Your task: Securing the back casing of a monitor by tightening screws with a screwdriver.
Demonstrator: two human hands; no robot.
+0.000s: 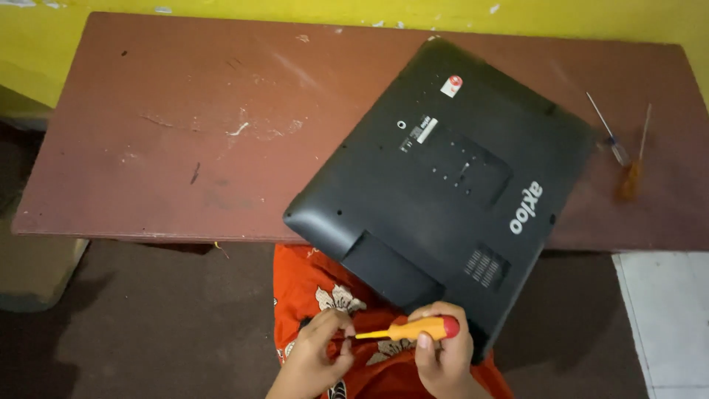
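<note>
A black laptop (443,177) lies upside down on a brown table (185,133), its near corner hanging over the table's front edge. Below that corner, my right hand (442,353) grips the orange and red handle of a screwdriver (413,329). The shaft points left, and my left hand (317,355) pinches its tip between the fingers. Both hands hover over my lap, which is covered in orange cloth with white flowers (325,288).
Two more screwdrivers lie on the table's right end, one with a clear handle (609,133) and one with an amber handle (634,168). A yellow wall (221,7) runs behind the table. White floor tile (665,318) shows at the lower right.
</note>
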